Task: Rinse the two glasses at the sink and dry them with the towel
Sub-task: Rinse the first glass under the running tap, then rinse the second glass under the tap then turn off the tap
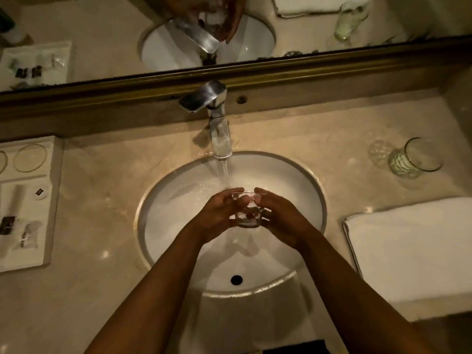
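A clear glass [247, 218] is held upright over the white sink [178, 200], between my left hand [217, 213] and my right hand [278, 215]. Both hands wrap its sides. Water runs from the chrome faucet [217, 123] and falls just at the glass's far left rim. A second clear glass [415, 159] stands on the counter at the right. A folded white towel [413, 249] lies on the counter in front of that glass, right of the sink.
A white tray [25, 200] with small toiletry packets sits on the counter at the left. A mirror with a dark gold frame [306, 70] runs along the back. The sink drain hole [236, 279] lies near me.
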A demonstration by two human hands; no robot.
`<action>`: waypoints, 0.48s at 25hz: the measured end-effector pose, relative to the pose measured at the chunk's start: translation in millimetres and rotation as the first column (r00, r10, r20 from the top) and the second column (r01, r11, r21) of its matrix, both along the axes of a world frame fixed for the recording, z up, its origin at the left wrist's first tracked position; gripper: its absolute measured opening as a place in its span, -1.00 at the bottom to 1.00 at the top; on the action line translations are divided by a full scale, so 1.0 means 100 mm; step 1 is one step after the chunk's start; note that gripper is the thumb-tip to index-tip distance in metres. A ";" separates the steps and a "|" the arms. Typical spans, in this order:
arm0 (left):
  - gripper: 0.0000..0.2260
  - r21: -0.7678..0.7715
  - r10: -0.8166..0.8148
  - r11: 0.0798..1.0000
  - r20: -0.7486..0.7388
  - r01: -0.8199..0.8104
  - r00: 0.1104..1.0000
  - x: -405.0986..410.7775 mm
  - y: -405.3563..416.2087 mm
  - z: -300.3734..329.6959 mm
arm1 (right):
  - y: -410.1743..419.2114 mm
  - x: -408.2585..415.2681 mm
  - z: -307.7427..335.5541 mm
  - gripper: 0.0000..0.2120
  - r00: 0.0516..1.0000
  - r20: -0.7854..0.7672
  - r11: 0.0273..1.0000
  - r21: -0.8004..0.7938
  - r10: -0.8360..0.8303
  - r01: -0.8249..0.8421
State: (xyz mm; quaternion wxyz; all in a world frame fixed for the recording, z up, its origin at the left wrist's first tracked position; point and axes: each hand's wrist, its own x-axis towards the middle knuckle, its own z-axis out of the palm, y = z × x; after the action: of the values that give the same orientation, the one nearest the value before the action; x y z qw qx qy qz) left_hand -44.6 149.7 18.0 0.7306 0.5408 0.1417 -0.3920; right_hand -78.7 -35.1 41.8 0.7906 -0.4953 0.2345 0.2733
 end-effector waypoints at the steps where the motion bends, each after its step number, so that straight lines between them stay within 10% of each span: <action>1: -0.43 -0.007 0.000 1.000 0.001 0.000 1.000 0.04 -0.10 0.00 | -0.08 0.00 0.05 -0.81 0.999 0.030 0.998 -0.042 -0.046 0.047; 5: -0.26 0.135 0.004 0.991 0.117 -0.020 0.993 0.16 -0.59 0.08 | -0.42 -0.03 0.17 -0.83 0.965 0.165 0.913 -0.324 -0.203 0.247; 12: -0.12 0.440 -0.223 0.897 0.523 -0.036 0.823 0.39 -1.48 0.24 | -1.49 -0.18 0.07 -0.81 0.630 0.261 0.392 -0.594 -0.732 0.702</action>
State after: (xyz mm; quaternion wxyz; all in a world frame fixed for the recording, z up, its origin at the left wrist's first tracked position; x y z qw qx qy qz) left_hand -5.9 1.3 42.3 0.5809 0.7859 -0.0232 -0.2108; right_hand -96.7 -184.4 48.5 0.6009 -0.5793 0.5198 -0.1820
